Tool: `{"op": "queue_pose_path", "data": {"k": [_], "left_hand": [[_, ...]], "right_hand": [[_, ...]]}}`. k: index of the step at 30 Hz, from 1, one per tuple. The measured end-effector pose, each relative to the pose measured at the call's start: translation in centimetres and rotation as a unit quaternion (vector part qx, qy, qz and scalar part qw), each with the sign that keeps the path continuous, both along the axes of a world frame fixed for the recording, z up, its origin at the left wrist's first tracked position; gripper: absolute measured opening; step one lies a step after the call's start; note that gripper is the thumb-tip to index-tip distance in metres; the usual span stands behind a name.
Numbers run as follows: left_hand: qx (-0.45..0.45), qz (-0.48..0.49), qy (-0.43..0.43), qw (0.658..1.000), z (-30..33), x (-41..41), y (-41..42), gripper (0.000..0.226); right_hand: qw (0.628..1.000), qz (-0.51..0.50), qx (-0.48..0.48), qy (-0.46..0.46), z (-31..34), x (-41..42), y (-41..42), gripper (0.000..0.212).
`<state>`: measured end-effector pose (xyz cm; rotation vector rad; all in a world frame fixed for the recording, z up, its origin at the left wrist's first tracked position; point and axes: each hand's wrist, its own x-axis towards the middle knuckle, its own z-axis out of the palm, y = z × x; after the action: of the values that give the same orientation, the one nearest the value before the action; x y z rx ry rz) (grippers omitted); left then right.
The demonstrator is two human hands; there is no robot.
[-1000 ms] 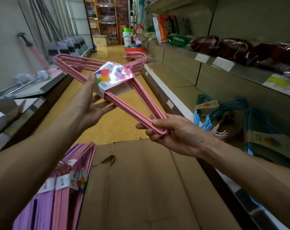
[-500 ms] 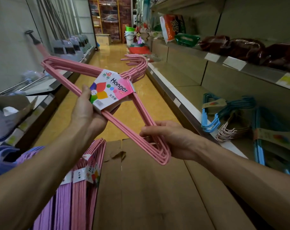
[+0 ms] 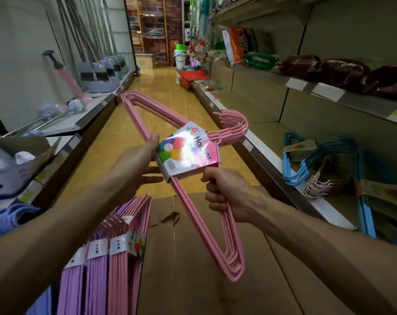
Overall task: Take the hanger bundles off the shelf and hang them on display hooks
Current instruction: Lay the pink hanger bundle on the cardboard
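I see pink bundle held above the carton | right hand grips its wires below the label, left hand pinches label edge | risk: hooks snag, bundle may slip.

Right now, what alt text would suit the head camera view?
Two bare hands hold a pink hanger bundle over a shop aisle: left hand by its label, right hand gripping the wires. Blue hanger bundles lie on the right shelf.
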<state>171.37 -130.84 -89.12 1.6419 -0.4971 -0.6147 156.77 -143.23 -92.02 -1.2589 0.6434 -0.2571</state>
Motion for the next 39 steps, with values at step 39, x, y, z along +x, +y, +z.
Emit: {"op": "queue_pose_path", "data": {"k": [39], "left_hand": [[-0.12, -0.095, -0.111, 0.982, 0.8, -0.8, 0.0, 0.019]], "right_hand": [[0.916, 0.31, 0.239, -0.086, -2.4, -2.0, 5.8, 0.037]]}}
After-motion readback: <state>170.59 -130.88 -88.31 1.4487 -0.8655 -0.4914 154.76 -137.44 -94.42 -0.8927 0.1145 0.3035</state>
